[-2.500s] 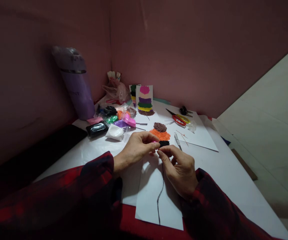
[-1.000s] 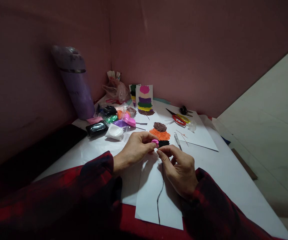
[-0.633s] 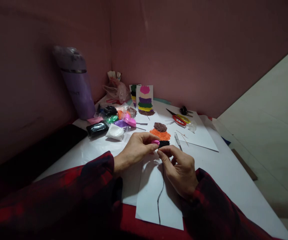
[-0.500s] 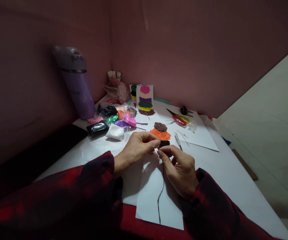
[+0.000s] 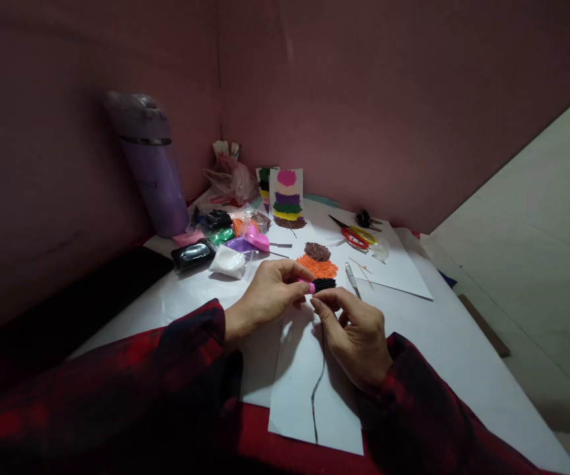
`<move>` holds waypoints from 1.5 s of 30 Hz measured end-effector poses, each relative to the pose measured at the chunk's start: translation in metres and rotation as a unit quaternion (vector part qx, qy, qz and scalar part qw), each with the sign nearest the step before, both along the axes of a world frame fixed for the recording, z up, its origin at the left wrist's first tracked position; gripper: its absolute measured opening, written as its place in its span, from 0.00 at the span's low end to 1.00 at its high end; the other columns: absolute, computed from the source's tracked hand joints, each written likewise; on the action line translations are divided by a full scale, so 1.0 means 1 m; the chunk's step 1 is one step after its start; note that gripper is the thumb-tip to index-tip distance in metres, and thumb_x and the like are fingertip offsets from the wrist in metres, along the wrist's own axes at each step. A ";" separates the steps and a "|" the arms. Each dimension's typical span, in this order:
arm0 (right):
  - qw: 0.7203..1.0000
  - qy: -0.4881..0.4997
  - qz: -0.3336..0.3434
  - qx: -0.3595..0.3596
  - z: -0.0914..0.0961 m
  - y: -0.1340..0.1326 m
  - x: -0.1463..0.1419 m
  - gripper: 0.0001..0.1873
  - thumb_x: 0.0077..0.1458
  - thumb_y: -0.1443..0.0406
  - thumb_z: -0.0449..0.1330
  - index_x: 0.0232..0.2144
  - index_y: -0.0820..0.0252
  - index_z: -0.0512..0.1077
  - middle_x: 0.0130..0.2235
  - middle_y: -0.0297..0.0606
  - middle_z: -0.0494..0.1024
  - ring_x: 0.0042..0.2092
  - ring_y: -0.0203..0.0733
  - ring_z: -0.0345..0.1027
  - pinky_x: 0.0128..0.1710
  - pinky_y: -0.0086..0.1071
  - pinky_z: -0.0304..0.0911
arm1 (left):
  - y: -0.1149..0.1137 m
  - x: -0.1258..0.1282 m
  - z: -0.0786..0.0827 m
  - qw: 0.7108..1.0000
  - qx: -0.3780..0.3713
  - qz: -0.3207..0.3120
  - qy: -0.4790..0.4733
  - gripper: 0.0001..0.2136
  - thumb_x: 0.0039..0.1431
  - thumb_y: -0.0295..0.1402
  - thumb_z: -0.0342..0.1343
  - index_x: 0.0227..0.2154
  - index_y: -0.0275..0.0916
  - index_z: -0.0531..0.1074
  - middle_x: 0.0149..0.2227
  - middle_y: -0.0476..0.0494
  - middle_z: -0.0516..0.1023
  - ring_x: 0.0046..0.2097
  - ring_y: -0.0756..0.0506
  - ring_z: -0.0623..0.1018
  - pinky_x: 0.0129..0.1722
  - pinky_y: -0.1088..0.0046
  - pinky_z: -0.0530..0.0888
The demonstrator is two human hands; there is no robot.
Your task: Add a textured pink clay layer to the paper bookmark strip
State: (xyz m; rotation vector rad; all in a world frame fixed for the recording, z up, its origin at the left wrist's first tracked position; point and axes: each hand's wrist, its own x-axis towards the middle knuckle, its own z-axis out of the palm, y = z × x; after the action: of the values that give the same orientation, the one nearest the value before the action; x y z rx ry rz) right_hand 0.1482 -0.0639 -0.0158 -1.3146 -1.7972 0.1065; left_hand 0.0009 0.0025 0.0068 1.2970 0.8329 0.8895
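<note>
A small piece of pink clay (image 5: pixel 307 285) shows between the thumb and fingers of my left hand (image 5: pixel 271 290). Just to its right, my right hand (image 5: pixel 355 330) has thumb and forefinger pinched together; anything between them is too small to make out. Both hands hover over a white card (image 5: pixel 295 389) with a dark wavy line drawn down it. On the card's upper part sit layers of textured clay: a brown patch (image 5: pixel 317 251), an orange band (image 5: pixel 318 267) and a black band (image 5: pixel 324 284), the last partly hidden by my hands.
Bagged clay, including a white pack (image 5: pixel 228 262) and a black pack (image 5: pixel 193 254), lies left. A finished striped card (image 5: pixel 287 198) leans behind. Scissors (image 5: pixel 355 237), toothpicks (image 5: pixel 363 269) and a silver tool (image 5: pixel 351 279) are right. A purple bottle (image 5: pixel 154 178) stands back left.
The pink clay now shows at my left fingertips, where it was hidden before. My right fingertips have shifted very slightly, and more of the black band shows.
</note>
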 end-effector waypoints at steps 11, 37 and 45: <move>1.000 -0.009 -0.002 0.004 0.000 0.001 0.000 0.05 0.59 0.67 0.58 0.31 0.58 0.74 0.28 0.33 0.78 0.26 0.34 0.69 0.24 0.27 0.60 | -0.002 -0.001 0.001 0.999 0.028 0.018 0.030 0.05 0.46 0.25 0.60 0.29 0.33 0.73 0.22 0.54 0.70 0.24 0.54 0.69 0.24 0.78 0.65; 1.000 -0.007 -0.001 0.000 0.001 -0.001 0.000 0.05 0.59 0.66 0.58 0.32 0.58 0.74 0.28 0.33 0.78 0.25 0.34 0.68 0.24 0.27 0.61 | -0.001 -0.002 -0.004 1.000 0.016 -0.001 0.015 0.05 0.49 0.28 0.62 0.29 0.32 0.73 0.26 0.49 0.74 0.27 0.52 0.72 0.29 0.75 0.69; 1.000 -0.003 0.002 -0.007 0.001 0.000 -0.001 0.06 0.60 0.65 0.57 0.32 0.57 0.74 0.29 0.34 0.79 0.26 0.35 0.69 0.25 0.27 0.62 | -0.002 -0.002 -0.003 1.000 -0.015 -0.002 0.014 0.10 0.50 0.27 0.62 0.37 0.33 0.75 0.28 0.48 0.76 0.27 0.51 0.76 0.31 0.72 0.72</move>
State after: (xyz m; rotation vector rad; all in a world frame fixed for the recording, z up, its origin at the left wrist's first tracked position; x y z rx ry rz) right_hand 0.1477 -0.0639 -0.0144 -1.3226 -1.8085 0.1179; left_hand -0.0015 0.0003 0.0039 1.2867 0.8628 0.8539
